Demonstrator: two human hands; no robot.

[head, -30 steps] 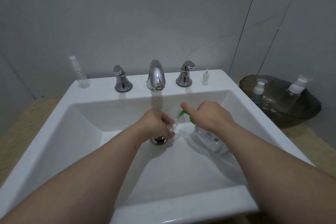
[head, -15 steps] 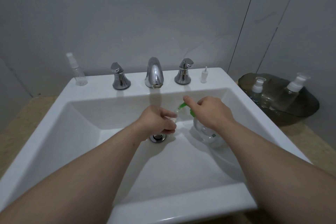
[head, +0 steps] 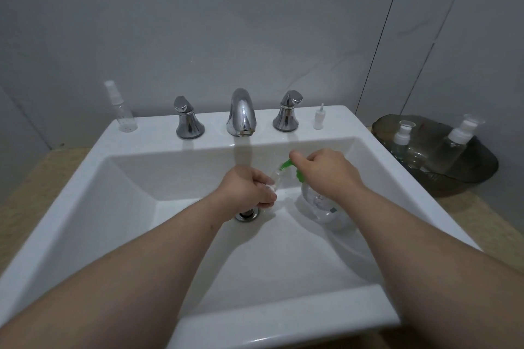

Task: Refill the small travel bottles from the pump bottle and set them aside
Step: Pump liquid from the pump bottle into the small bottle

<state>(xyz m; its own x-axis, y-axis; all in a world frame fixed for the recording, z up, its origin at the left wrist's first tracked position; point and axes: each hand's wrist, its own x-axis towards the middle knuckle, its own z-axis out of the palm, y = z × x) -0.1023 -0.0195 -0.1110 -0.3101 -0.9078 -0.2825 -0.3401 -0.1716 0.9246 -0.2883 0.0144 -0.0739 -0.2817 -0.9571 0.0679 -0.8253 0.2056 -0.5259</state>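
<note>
Below faucet [head: 241,113], left fingers [head: 265,195] round travel bottle [head: 277,176], right fingers [head: 297,156] round pump bottle [head: 320,204]; dark tray [head: 482,178] aside.

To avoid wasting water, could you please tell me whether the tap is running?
Off, as far as visible: no stream falls from the faucet spout into the sink basin.

The small bottle [head: 277,178] is left of the pump bottle [head: 319,202], inside the sink [head: 119,207].

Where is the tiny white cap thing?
In the head view, the tiny white cap stands upright on the sink's back ledge, just right of the right-hand tap handle.
</note>
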